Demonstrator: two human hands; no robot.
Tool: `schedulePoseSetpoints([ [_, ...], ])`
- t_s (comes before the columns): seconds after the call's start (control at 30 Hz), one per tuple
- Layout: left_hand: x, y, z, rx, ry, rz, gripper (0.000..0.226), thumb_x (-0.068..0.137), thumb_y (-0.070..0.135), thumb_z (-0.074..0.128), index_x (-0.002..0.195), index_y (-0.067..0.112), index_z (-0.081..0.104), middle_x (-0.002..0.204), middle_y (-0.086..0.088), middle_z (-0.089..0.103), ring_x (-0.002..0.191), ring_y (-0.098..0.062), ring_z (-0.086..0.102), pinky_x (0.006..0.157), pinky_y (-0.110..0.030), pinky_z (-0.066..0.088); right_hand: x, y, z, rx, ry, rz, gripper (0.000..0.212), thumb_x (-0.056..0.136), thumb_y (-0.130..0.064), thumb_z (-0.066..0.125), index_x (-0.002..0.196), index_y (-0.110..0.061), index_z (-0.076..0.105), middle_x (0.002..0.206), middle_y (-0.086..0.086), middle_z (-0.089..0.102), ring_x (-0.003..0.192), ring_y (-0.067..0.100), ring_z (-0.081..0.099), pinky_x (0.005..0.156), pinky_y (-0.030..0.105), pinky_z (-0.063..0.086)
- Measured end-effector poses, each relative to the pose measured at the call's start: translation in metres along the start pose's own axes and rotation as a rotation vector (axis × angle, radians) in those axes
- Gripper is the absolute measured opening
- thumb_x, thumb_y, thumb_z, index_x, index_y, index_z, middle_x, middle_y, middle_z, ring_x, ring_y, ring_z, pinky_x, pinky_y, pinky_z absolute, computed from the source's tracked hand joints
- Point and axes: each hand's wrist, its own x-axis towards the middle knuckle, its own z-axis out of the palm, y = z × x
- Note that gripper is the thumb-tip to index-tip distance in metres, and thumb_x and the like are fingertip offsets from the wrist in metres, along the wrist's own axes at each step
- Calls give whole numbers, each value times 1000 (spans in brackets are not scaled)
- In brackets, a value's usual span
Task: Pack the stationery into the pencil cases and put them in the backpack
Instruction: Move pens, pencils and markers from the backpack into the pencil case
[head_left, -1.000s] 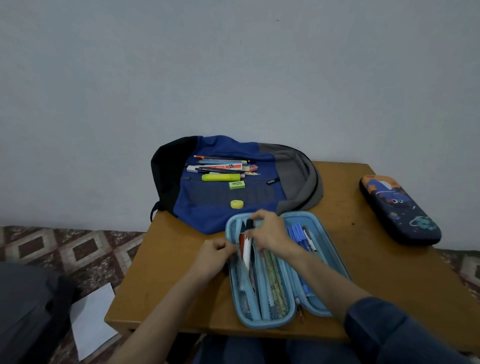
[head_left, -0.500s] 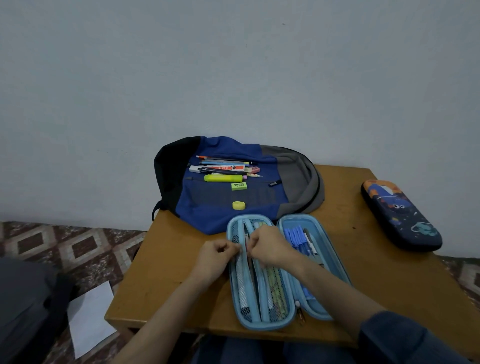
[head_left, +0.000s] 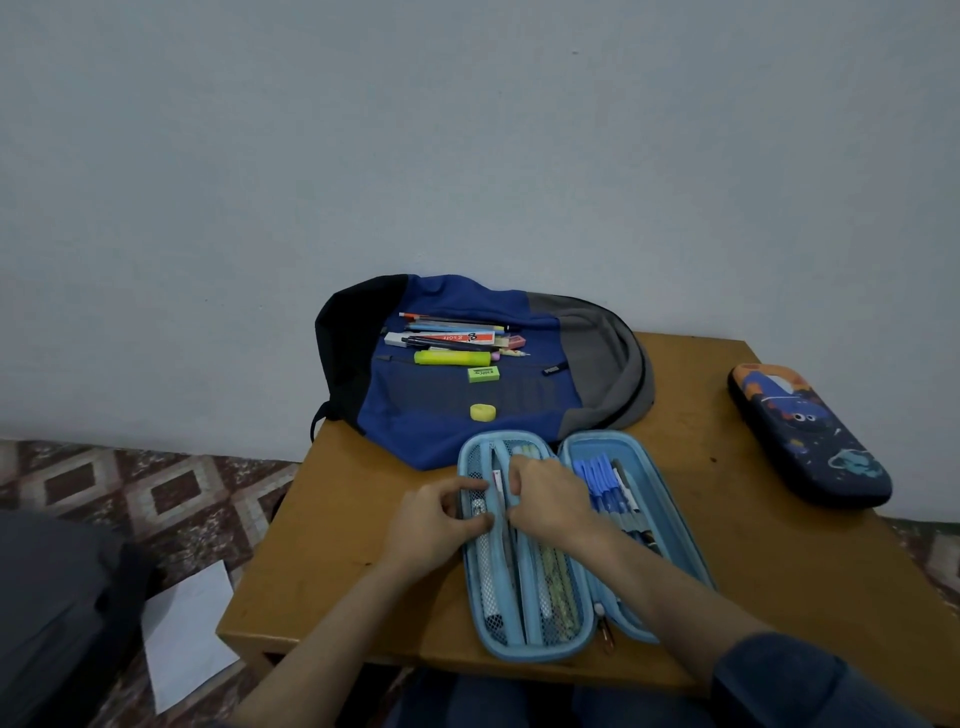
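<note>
A light blue pencil case lies open at the table's front edge, with blue pens in its right half. My left hand pinches the mesh pocket of the left half between thumb and forefinger. My right hand curls its fingers on the pocket's blue edge band beside it. A white marker lies inside that mesh pocket, its red-and-white upper end between my hands. Behind the case, a blue and grey backpack lies flat with loose stationery on it. A dark, printed pencil case lies zipped up at the right.
On the backpack lie a yellow highlighter, a green eraser, a yellow eraser and a pile of pens. The wooden table stands against the wall. A white sheet and a dark bag lie on the patterned floor at left.
The red-and-white marker, held upright over the case a second ago, has gone down into the mesh pocket. Both hands have dropped onto the pocket's opening.
</note>
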Motion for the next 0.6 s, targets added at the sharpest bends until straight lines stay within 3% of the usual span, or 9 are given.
schedulePoseSetpoints([
  [0.13,1,-1,-2,-30,-18,13,31,77,28,74,104,37,61,61,7,47,56,-6,42,53,-19,38,4,3,1,28,-4,-2,12,83,-13,61,89,-15,50,108,11,61,102,28,58,68,29,40],
  [0.2,3,-3,-6,-62,-3,60,31,78,25,73,105,36,63,63,7,48,56,-5,42,54,-15,38,10,7,1,90,7,11,9,83,-15,62,83,-6,60,97,11,68,93,26,63,70,32,50],
  [0.27,8,-7,-15,-34,113,107,29,79,23,72,105,34,65,70,7,52,62,-5,47,61,-14,42,18,11,-3,198,26,29,18,85,-14,60,80,1,68,85,14,71,82,25,66,73,38,56],
  [0.37,25,-12,-33,141,327,137,30,83,22,67,113,23,65,91,8,57,86,-7,53,78,-20,45,35,14,-11,283,99,-8,22,88,-11,56,73,1,67,75,12,70,75,23,65,74,40,56],
  [0.5,54,-18,-53,410,347,237,38,89,25,61,126,18,57,137,-1,48,131,-19,36,105,-25,25,68,10,-19,366,192,-68,25,88,-15,57,64,-17,59,56,-4,55,64,18,56,73,36,54],
  [0.6,74,-25,-65,619,239,199,47,96,37,43,140,21,40,155,1,22,145,-19,9,115,-31,-1,95,3,-21,391,235,-96,19,89,-14,56,76,-8,69,69,5,65,73,23,62,70,37,54],
])
